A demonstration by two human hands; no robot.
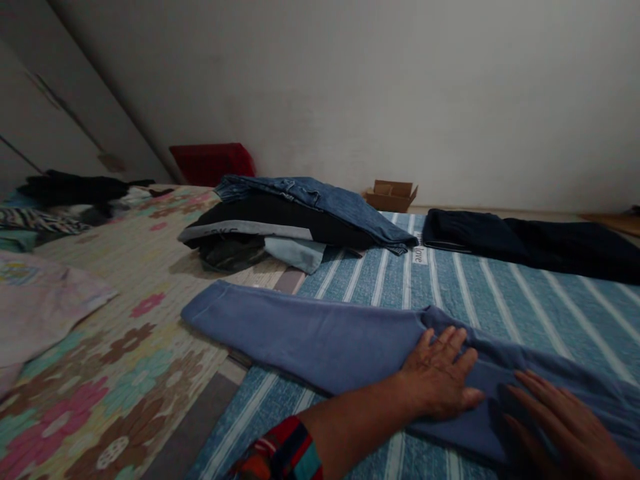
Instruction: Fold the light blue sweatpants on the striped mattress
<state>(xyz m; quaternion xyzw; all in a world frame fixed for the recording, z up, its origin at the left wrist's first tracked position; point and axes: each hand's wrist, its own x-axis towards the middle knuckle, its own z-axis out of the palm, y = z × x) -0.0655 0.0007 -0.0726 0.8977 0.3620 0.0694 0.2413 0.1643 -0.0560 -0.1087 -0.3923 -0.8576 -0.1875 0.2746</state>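
A pair of blue trousers (310,340) lies flat across the striped blue cover (500,293), one leg stretching left onto the flowered blanket (125,333). My left hand (440,377) rests palm down on the trousers near their middle, fingers spread. My right hand (565,420) lies flat on the same cloth at the lower right, partly cut off by the frame edge. Neither hand grips the fabric.
A pile of folded clothes topped with blue jeans (310,200) sits behind. Dark folded trousers (525,243) lie at the back right. A small cardboard box (391,195) and a red item (213,163) stand by the wall. More clothes (70,197) lie at far left.
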